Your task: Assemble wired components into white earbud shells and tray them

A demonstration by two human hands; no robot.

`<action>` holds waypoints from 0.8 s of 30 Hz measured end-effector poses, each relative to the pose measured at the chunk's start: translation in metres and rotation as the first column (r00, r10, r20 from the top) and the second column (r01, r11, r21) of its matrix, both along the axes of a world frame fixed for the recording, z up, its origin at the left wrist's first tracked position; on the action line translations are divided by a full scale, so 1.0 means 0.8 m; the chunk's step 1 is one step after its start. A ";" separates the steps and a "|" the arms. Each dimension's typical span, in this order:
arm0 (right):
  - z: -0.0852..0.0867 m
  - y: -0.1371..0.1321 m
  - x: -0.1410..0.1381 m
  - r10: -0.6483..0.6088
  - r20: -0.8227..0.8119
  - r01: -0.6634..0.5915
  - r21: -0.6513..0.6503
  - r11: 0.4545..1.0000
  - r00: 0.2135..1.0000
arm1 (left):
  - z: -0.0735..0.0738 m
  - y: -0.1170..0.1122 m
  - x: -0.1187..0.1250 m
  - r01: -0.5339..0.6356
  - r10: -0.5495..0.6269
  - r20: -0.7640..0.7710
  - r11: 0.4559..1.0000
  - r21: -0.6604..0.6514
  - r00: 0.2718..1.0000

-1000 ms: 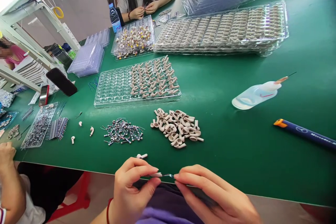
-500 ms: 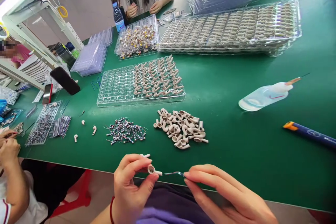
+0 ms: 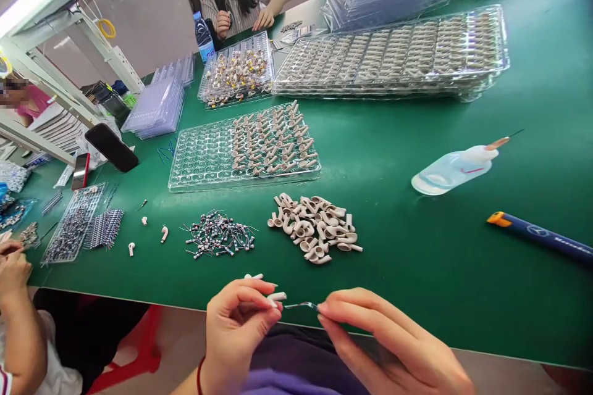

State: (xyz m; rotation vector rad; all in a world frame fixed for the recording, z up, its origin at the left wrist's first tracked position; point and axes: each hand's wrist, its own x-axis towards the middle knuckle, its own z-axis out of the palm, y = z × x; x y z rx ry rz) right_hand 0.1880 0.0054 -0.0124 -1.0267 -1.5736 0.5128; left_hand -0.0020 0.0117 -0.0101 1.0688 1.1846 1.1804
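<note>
Between the thumb and fingers of my left hand (image 3: 238,324) is a pale earbud shell (image 3: 278,297), its short stem pointing right. My right hand (image 3: 384,336) pinches a small component with thin wires (image 3: 303,305). Its wire tips reach left to just beside the shell; I cannot tell whether they touch. Another white earbud piece (image 3: 254,276) shows just behind my left fingers. Beyond my hands lie a pile of beige earbud shells (image 3: 315,228) and, to its left, a pile of small wired components (image 3: 218,234).
A clear tray (image 3: 199,157) partly filled with shells stands behind the piles. Stacked filled trays (image 3: 393,58) are farther back. On the right lie a needle-tipped bottle (image 3: 451,171) and a dark blue cutter (image 3: 540,231). Co-workers sit across and at left.
My left hand has turned the shell, so its open cup no longer faces me and its stem has tilted up. The wire tips are nearer the shell. The view has shifted slightly.
</note>
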 end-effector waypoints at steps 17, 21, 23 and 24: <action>-0.003 -0.004 0.001 -0.003 -0.041 0.003 -0.009 1.000 0.999 | 0.011 -0.002 0.008 0.072 0.036 0.265 0.920 -0.385 0.963; -0.005 -0.004 0.000 -0.013 -0.071 0.013 -0.006 1.000 0.997 | 0.007 -0.004 0.009 0.066 0.055 0.254 0.893 -0.445 0.966; -0.004 -0.005 0.000 -0.015 -0.078 0.015 -0.007 1.000 0.997 | 0.007 -0.004 0.009 0.072 0.048 0.258 0.897 -0.437 0.965; -0.004 -0.006 0.000 -0.013 -0.070 0.012 -0.016 1.000 0.997 | 0.008 -0.004 0.009 0.079 0.043 0.266 0.899 -0.431 0.963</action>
